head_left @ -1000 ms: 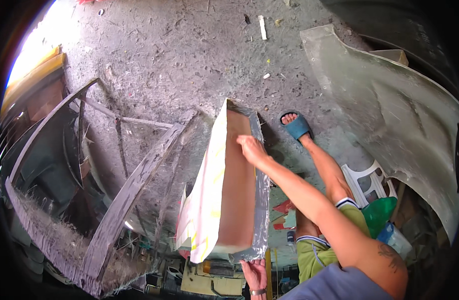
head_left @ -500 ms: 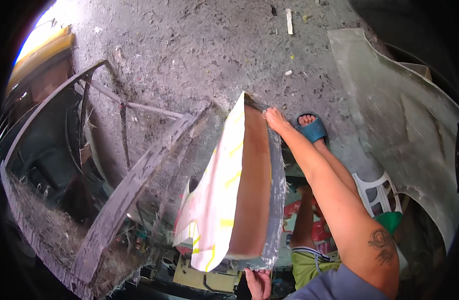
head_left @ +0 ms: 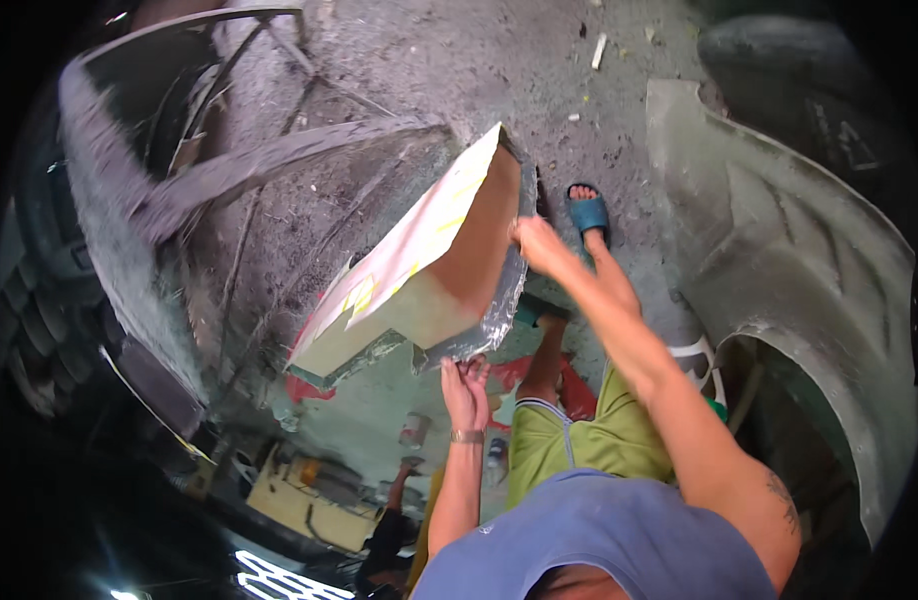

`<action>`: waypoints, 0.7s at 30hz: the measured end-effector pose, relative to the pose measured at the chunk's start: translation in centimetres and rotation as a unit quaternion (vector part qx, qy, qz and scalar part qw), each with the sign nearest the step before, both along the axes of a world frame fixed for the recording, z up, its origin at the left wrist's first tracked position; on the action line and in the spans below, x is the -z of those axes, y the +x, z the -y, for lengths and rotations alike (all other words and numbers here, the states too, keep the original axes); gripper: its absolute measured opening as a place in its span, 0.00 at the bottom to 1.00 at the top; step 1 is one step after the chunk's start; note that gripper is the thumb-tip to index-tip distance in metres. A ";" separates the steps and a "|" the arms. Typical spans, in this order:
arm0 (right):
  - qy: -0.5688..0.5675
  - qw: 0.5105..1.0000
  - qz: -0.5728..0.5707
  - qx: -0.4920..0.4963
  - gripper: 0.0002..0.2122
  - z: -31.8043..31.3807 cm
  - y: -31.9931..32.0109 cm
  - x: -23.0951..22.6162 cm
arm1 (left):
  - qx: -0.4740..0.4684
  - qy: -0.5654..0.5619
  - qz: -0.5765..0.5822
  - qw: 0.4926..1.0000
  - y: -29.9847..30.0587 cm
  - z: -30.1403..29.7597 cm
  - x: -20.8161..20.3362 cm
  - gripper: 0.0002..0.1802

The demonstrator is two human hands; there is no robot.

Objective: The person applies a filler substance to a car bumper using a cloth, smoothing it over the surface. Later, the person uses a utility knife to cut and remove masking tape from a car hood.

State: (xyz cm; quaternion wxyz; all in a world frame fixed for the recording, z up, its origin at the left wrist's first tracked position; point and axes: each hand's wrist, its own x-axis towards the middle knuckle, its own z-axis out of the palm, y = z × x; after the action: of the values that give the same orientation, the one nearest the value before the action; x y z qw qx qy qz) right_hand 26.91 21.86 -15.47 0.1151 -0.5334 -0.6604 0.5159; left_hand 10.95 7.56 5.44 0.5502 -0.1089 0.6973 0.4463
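Observation:
A large angular moulded panel [head_left: 419,235] is tilted up in front of me. Its outer face is white with yellow strips, its hollow side brown to beige, its flange grey and rough. Below its lower edge, my left hand [head_left: 464,393] has its fingers bent against the flange; a band circles that wrist. My right hand [head_left: 541,245] is closed at the right-hand flange, its fingers partly hidden and slightly blurred. No separate tool shows in either hand.
To the left stands a rough grey frame [head_left: 279,160] with struts. A big curved grey panel [head_left: 779,230] leans at the right, near a white plastic chair [head_left: 694,355]. A sandalled foot [head_left: 586,210] rests on the debris-strewn floor [head_left: 459,60]. Another person's arm [head_left: 404,480] shows lower down.
The panel has tilted over to the left, showing more of its hollow side and lower end. Both hands have moved with it, the left now further up and left. The view has also shifted.

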 end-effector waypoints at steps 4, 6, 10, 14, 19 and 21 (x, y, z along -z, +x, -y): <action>0.089 0.994 -0.050 -0.025 0.12 3.7 -1.9 -13.1 | -0.003 0.031 -0.001 1.000 -0.1 1.1 0.6 0.17; -0.075 0.982 -0.121 -0.127 0.14 3.7 -2.3 -21.0 | -0.012 0.052 0.006 0.999 -0.3 2.2 2.0 0.19; -0.132 0.946 -0.289 -0.061 0.13 7.2 -0.9 -30.2 | 0.034 0.060 0.038 0.997 -1.6 2.9 1.3 0.24; -0.271 0.922 -0.246 0.125 0.15 10.9 7.7 -31.1 | 0.220 0.060 -0.050 0.972 -4.1 8.0 -0.3 0.20; -0.301 0.863 -0.286 0.289 0.15 16.0 17.6 -32.1 | 0.251 0.066 -0.085 0.962 -7.8 20.9 0.0 0.15; -0.298 0.843 -0.303 0.330 0.13 18.4 18.9 -33.0 | 0.187 0.000 -0.065 0.980 -9.5 27.0 0.2 0.14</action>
State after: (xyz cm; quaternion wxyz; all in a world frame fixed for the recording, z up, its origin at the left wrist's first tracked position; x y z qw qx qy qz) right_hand 45.78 3.50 17.49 0.3081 -0.5455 -0.1924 0.7553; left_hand 1.42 -19.43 5.27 0.5772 0.0528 0.7399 0.3415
